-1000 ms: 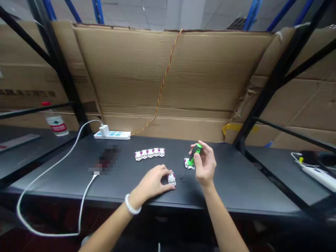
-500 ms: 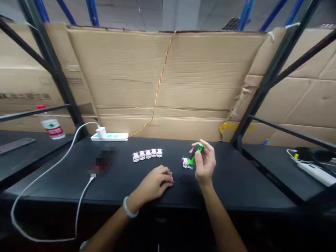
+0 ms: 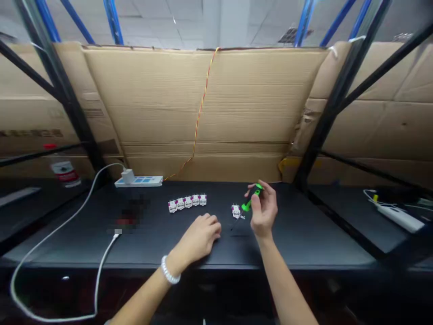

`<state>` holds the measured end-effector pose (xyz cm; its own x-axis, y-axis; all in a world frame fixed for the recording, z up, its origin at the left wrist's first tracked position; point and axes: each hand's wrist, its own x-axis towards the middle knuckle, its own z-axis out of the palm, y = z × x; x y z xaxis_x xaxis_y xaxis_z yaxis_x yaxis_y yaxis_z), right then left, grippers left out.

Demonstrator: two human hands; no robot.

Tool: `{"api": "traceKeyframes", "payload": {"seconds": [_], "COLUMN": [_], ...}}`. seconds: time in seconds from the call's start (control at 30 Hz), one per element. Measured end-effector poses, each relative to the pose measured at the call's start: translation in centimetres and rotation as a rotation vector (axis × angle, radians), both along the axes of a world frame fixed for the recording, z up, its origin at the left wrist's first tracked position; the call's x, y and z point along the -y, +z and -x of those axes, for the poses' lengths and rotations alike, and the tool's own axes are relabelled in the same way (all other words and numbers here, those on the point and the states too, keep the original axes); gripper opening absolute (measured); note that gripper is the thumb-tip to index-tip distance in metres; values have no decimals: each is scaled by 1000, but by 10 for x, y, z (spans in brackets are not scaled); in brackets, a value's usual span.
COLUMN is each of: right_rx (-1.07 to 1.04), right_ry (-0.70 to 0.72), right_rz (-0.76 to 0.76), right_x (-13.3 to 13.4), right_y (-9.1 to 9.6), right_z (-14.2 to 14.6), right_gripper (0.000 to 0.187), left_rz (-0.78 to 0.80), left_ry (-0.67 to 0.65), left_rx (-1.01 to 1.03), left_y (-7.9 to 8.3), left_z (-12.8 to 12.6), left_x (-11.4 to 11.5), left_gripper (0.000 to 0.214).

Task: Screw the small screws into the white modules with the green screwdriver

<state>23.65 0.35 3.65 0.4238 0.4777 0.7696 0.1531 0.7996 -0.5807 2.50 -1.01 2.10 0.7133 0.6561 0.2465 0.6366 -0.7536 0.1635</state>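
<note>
My right hand (image 3: 262,210) is closed round a small screwdriver with a green and black handle (image 3: 252,198), held tilted with its tip down toward the black table (image 3: 304,239). A small white and purple part (image 3: 236,211) lies on the table just left of the screwdriver tip. My left hand (image 3: 199,237) rests on the table with its fingers curled over something I cannot see; a beaded bracelet (image 3: 168,271) is on that wrist. A row of several small white and purple parts (image 3: 187,202) lies beyond the left hand.
A white power strip (image 3: 138,181) with a plugged charger lies at the back left, its white cable (image 3: 67,221) looping off the front edge. A blurred dark object (image 3: 130,214) lies left of the parts. A bottle (image 3: 62,169) stands far left. Cardboard walls the back.
The white and purple part that showed beside my left fingers a second ago is now covered by them. The camera has tilted up slightly. My right hand keeps the screwdriver in nearly the same place.
</note>
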Motion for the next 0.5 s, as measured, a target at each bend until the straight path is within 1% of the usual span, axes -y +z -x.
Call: {"api": "traceKeyframes", "payload": {"seconds": [0.07, 0.17, 0.3, 0.5], "right_rx": [-14, -21, -17, -25], "right_ry": [-9, -5, -2, -3], "right_rz": [0, -5, 0, 10], "right_x": [0, -1, -1, 0], "right_y": [0, 0, 0, 0], "right_z": [-1, -2, -3, -2], "right_gripper": [32, 32, 32, 32], "left_rz": [-60, -112, -135, -156], "left_ry": [5, -3, -26, -65], "left_rx": [-77, -128, -148, -162], "left_y": [0, -2, -2, 4], "left_z": [-1, -2, 1, 4], "left_x": [0, -1, -4, -7], "left_gripper": [11, 10, 12, 15]}}
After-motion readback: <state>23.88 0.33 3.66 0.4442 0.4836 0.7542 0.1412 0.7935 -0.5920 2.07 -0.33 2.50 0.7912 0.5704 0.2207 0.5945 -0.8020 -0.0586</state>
